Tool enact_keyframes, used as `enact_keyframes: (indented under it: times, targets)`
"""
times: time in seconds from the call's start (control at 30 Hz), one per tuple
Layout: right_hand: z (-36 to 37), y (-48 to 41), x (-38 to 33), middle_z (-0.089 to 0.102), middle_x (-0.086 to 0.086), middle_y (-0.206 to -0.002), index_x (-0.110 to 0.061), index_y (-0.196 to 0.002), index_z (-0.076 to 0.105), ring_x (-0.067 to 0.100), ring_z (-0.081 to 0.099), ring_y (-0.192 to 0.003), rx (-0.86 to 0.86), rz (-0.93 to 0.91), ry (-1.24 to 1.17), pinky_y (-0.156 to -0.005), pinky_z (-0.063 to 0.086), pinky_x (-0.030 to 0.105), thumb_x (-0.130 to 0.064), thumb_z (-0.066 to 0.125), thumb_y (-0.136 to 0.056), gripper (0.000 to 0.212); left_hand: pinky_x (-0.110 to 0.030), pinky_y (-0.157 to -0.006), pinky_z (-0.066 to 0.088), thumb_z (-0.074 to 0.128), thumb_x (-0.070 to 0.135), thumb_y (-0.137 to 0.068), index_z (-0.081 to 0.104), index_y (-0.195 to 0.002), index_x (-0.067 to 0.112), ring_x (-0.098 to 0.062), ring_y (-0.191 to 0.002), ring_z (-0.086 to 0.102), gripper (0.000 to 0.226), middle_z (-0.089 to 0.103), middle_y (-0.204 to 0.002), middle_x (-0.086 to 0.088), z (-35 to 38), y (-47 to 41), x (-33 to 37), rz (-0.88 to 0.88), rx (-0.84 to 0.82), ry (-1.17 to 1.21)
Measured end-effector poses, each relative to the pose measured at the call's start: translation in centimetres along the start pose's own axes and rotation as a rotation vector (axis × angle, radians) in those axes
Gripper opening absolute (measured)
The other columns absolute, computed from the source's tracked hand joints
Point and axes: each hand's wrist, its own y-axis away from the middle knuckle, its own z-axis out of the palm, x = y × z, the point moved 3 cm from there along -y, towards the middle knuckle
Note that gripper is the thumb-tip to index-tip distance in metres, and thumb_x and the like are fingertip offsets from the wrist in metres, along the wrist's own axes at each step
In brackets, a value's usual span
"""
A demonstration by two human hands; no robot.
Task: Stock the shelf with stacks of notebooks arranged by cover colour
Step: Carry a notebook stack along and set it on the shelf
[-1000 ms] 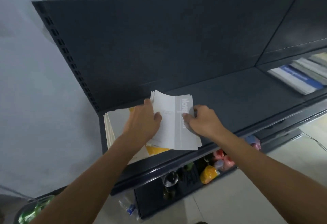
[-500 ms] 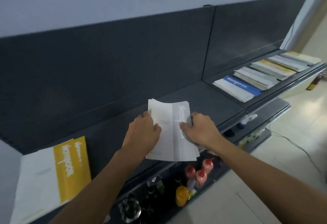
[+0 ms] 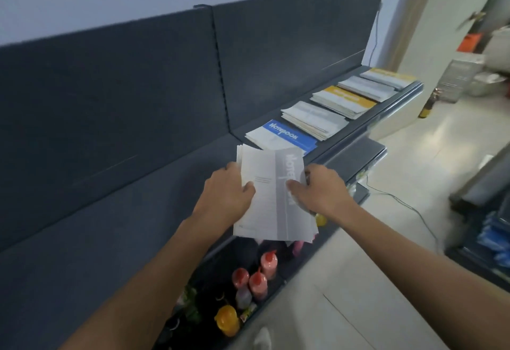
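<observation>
Both hands hold one stack of grey-banded notebooks (image 3: 271, 197) near the centre of the view, above the front edge of the dark shelf (image 3: 116, 228). The left hand (image 3: 226, 196) closes its grip on the stack's left edge, thumb lying on the white part of the top cover and the other fingers hidden beneath. The right hand (image 3: 320, 191) grips the right edge, its thumb pressed on the grey band that carries the printed word "Notebook". The stack is tilted slightly, and its lower end overhangs the shelf lip; whether its underside touches the shelf cannot be told.

Toward 1 o'clock from the held stack, five more stacks lie flat in a row along the shelf, running off toward 2 o'clock. Nearest, just beside the held stack's top edge, is the blue-banded stack (image 3: 284, 138). Then come a grey stack (image 3: 314, 119), a yellow-banded stack (image 3: 343, 101), another grey stack (image 3: 367, 87) and a far yellow stack (image 3: 387, 76) at the shelf's end.

At 6 o'clock, on a lower shelf, stand red-capped bottles (image 3: 258, 275) and a yellow-lidded jar (image 3: 227, 319). A thin cable (image 3: 400, 203) trails over the pale floor (image 3: 358, 294) at 3 o'clock.
</observation>
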Motion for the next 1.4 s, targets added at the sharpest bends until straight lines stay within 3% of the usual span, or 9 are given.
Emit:
enact_keyframes:
  times: [0.07, 0.13, 0.27, 0.43, 0.6, 0.93, 1.03, 1.13, 1.4]
  targets:
    - [-1.0, -1.0, 2.3, 0.071, 0.01, -0.071, -0.004, -0.087, 0.064, 0.025, 0.068, -0.065, 0.007, 0.033, -0.028, -0.061, 0.057, 0.036, -0.044, 0.062, -0.091, 0.04, -0.019, -0.054, 0.03, 0.057, 0.035, -0.099, 0.05, -0.114, 0.017, -0.009, -0.075, 0.049, 0.025, 0.058, -0.104, 0.003, 1.4, -1.7, 2.1, 0.024, -0.023, -0.001]
    - [-2.2, -2.2, 4.5, 0.071, 0.006, -0.078, -0.007, -0.092, 0.063, 0.025, 0.068, -0.072, 0.016, 0.073, -0.033, -0.064, 0.055, 0.036, -0.046, 0.061, -0.091, 0.038, -0.021, -0.056, 0.035, 0.057, 0.036, -0.098, 0.051, -0.118, 0.017, -0.01, -0.082, 0.053, 0.028, 0.061, -0.109, 0.002, 2.7, -3.4, 4.2, 0.041, -0.053, 0.006]
    - [-5.0, -5.1, 8.6, 0.067, 0.0, -0.08, -0.015, -0.089, 0.06, 0.02, 0.064, -0.072, 0.014, 0.115, -0.042, -0.054, 0.042, 0.028, -0.047, 0.06, -0.089, 0.032, -0.031, -0.067, 0.046, 0.056, 0.036, -0.097, 0.05, -0.111, 0.018, -0.017, -0.089, 0.058, 0.024, 0.063, -0.108, 0.0, 5.4, -7.0, 8.3, 0.058, -0.084, 0.007]
    - [-8.5, -10.5, 12.8, 0.067, 0.004, -0.078, -0.009, -0.085, 0.06, 0.021, 0.064, -0.07, 0.01, 0.134, -0.02, -0.052, 0.041, 0.028, -0.044, 0.061, -0.089, 0.036, -0.035, -0.073, 0.049, 0.055, 0.037, -0.098, 0.05, -0.117, 0.016, -0.02, -0.093, 0.058, 0.028, 0.063, -0.111, -0.004, 8.6, -12.9, 13.4, 0.108, -0.076, 0.001]
    - [-11.6, -15.7, 17.1, 0.071, 0.007, -0.08, -0.007, -0.088, 0.066, 0.023, 0.068, -0.074, -0.001, 0.156, -0.043, -0.061, 0.052, 0.032, -0.043, 0.06, -0.09, 0.036, -0.032, -0.072, 0.044, 0.057, 0.038, -0.098, 0.05, -0.119, 0.016, -0.019, -0.092, 0.056, 0.031, 0.065, -0.116, -0.005, 11.8, -18.8, 18.2, 0.147, -0.071, 0.005]
    - [-16.4, -22.6, 24.7, 0.068, -0.004, -0.084, -0.019, -0.09, 0.065, 0.013, 0.064, -0.075, -0.021, 0.16, -0.1, -0.058, 0.051, 0.028, -0.035, 0.06, -0.09, 0.016, -0.032, -0.075, 0.041, 0.057, 0.036, -0.097, 0.051, -0.121, 0.012, -0.026, -0.102, 0.061, 0.034, 0.066, -0.117, -0.008, 16.8, -25.6, 26.1, 0.15, -0.091, -0.019]
    - [-17.9, -24.6, 27.3, 0.071, -0.002, -0.096, -0.018, -0.103, 0.066, 0.018, 0.067, -0.085, -0.03, 0.154, -0.158, -0.069, 0.057, 0.032, -0.033, 0.059, -0.089, 0.021, -0.032, -0.072, 0.04, 0.056, 0.035, -0.097, 0.052, -0.123, 0.012, -0.02, -0.089, 0.054, 0.035, 0.066, -0.113, -0.007, 18.4, -27.4, 29.0, 0.137, -0.071, -0.028]
    - [-19.9, -27.0, 30.4, 0.07, 0.001, -0.1, -0.017, -0.108, 0.065, 0.023, 0.068, -0.09, -0.056, 0.171, -0.198, -0.079, 0.061, 0.045, -0.031, 0.058, -0.089, 0.024, -0.033, -0.07, 0.04, 0.055, 0.034, -0.097, 0.052, -0.116, 0.012, -0.018, -0.085, 0.05, 0.029, 0.066, -0.109, -0.007, 20.3, -29.2, 32.4, 0.125, -0.054, -0.04]
    - [-25.8, -33.8, 37.7, 0.069, 0.006, -0.1, -0.012, -0.108, 0.062, 0.029, 0.069, -0.088, -0.105, 0.15, -0.197, -0.078, 0.061, 0.048, -0.032, 0.059, -0.089, 0.028, -0.032, -0.075, 0.038, 0.053, 0.034, -0.097, 0.049, -0.129, 0.011, -0.025, -0.104, 0.059, 0.039, 0.066, -0.117, -0.006, 24.0, -33.8, 41.0, 0.065, -0.024, -0.011]
